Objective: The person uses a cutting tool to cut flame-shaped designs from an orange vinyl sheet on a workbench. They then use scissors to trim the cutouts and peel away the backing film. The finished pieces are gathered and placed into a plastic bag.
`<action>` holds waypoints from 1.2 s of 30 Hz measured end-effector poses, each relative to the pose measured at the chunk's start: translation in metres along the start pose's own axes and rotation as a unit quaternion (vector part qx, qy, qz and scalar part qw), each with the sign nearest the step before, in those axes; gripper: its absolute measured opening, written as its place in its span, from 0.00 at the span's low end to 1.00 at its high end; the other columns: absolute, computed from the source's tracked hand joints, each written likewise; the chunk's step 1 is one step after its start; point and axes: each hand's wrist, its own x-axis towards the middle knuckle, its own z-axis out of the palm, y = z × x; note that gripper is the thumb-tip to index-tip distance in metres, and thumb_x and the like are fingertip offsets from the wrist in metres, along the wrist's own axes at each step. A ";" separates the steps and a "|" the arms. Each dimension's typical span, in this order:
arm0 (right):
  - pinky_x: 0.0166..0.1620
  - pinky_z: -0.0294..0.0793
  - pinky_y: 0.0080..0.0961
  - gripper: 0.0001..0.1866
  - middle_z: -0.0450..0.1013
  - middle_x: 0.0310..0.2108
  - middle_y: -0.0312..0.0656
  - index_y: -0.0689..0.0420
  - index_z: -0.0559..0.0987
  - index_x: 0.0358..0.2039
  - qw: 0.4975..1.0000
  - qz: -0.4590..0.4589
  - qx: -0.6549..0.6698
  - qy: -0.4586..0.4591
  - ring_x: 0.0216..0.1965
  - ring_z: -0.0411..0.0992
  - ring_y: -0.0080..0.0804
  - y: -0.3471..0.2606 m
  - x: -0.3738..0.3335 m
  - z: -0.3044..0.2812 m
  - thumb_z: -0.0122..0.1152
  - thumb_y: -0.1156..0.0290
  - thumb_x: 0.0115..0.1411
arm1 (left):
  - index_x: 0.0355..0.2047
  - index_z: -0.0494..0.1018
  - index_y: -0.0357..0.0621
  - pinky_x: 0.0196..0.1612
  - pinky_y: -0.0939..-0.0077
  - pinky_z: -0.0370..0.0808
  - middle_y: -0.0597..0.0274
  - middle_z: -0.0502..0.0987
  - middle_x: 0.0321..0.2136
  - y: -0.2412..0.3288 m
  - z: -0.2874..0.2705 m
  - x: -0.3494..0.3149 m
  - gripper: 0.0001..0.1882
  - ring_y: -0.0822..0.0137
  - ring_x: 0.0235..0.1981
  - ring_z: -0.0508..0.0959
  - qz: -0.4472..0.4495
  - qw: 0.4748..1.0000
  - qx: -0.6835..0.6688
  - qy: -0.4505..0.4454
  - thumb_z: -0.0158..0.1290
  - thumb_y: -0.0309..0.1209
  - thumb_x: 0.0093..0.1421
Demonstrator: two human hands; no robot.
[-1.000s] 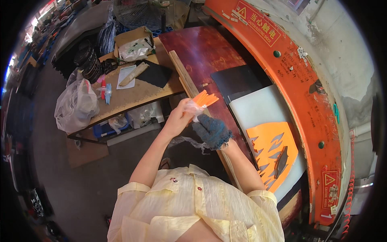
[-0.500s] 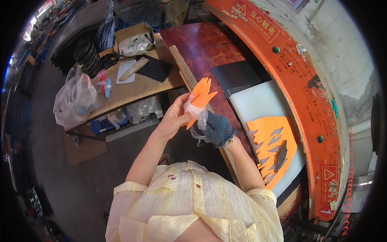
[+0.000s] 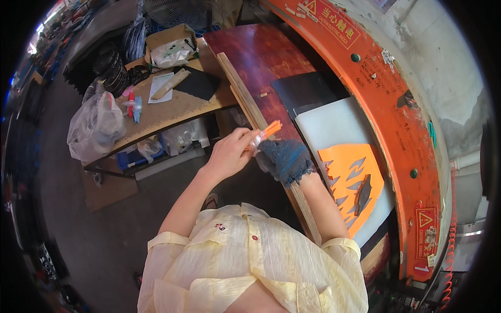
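Between my hands is a bundle of orange foam-like pieces, seen nearly edge-on, with clear plastic wrap around its lower part. My bare left hand pinches the wrapped part with thumb and fingers. On the other side, my right hand, in a dark blue knitted glove, is closed at the wrap; its fingertips are partly hidden. Lower right of the hands, an orange sheet with jagged cut-outs lies on a white board. A dark, pointed piece rests on that sheet.
A wooden rail edges the reddish table. Along the right runs a large orange machine beam. At left, a workbench bears a plastic bag, a cardboard box, and a red-and-blue wrapped bundle.
The orange bundle has tipped from upright and fanned to narrow and slanted right, sitting lower. My gloved hand has come up around the wrap, and the loose plastic tail no longer hangs in view.
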 end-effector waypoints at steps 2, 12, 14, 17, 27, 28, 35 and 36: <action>0.28 0.72 0.34 0.07 0.75 0.26 0.44 0.51 0.78 0.31 0.999 -0.029 -0.030 -0.023 0.26 0.74 0.44 0.012 0.007 -0.002 0.60 0.65 0.52 | 0.48 0.70 0.46 0.40 0.64 0.73 0.54 0.73 0.37 0.001 0.002 0.001 0.22 0.53 0.38 0.75 -0.004 0.997 0.003 -0.080 0.53 0.28 0.49; 0.37 0.72 0.33 0.16 0.76 0.30 0.45 0.52 0.77 0.33 0.975 0.120 0.090 -0.163 0.33 0.75 0.42 0.047 0.011 -0.012 0.56 0.52 0.55 | 0.49 0.70 0.40 0.44 0.76 0.71 0.63 0.74 0.35 -0.013 0.016 -0.007 0.21 0.72 0.38 0.74 -0.157 0.878 -0.408 -0.194 0.53 0.31 0.54; 0.37 0.72 0.33 0.16 0.76 0.30 0.45 0.52 0.77 0.34 0.976 0.127 0.086 -0.153 0.33 0.74 0.43 0.051 0.008 -0.008 0.55 0.53 0.56 | 0.48 0.70 0.44 0.42 0.73 0.70 0.61 0.75 0.35 -0.013 0.021 -0.004 0.20 0.65 0.38 0.76 -0.159 0.921 -0.312 -0.172 0.53 0.38 0.56; 0.37 0.72 0.33 0.14 0.75 0.30 0.44 0.52 0.78 0.35 0.981 0.109 0.133 -0.090 0.33 0.74 0.44 0.057 0.002 -0.004 0.55 0.55 0.57 | 0.47 0.71 0.46 0.41 0.73 0.70 0.60 0.75 0.36 -0.012 0.028 0.001 0.19 0.62 0.37 0.76 -0.105 0.970 -0.194 -0.105 0.53 0.40 0.57; 0.34 0.72 0.35 0.11 0.75 0.27 0.45 0.53 0.77 0.32 0.965 0.189 0.179 0.042 0.29 0.74 0.44 0.058 -0.013 -0.006 0.53 0.61 0.59 | 0.47 0.71 0.40 0.40 0.83 0.70 0.65 0.76 0.37 -0.036 0.043 0.016 0.16 0.77 0.35 0.74 -0.214 0.864 -0.455 -0.028 0.50 0.36 0.62; 0.33 0.72 0.35 0.11 0.75 0.26 0.46 0.54 0.77 0.32 0.972 0.184 0.138 0.041 0.28 0.74 0.44 0.053 -0.016 -0.002 0.53 0.61 0.59 | 0.47 0.71 0.39 0.41 0.83 0.70 0.65 0.76 0.37 -0.039 0.047 0.017 0.17 0.77 0.35 0.74 -0.205 0.846 -0.493 -0.012 0.50 0.36 0.62; 0.27 0.72 0.35 0.09 0.73 0.24 0.49 0.54 0.78 0.32 0.983 0.180 0.028 0.013 0.26 0.74 0.47 0.027 -0.031 0.026 0.59 0.63 0.56 | 0.46 0.71 0.36 0.42 0.82 0.70 0.62 0.75 0.38 -0.043 0.078 0.020 0.17 0.76 0.38 0.73 -0.217 0.871 -0.439 0.044 0.51 0.34 0.62; 0.27 0.72 0.35 0.09 0.73 0.24 0.49 0.54 0.78 0.32 0.984 0.176 0.007 -0.006 0.25 0.74 0.46 0.028 -0.032 0.029 0.59 0.64 0.56 | 0.47 0.71 0.36 0.43 0.82 0.70 0.61 0.75 0.39 -0.042 0.077 0.019 0.17 0.76 0.39 0.73 -0.226 0.850 -0.472 0.051 0.52 0.33 0.61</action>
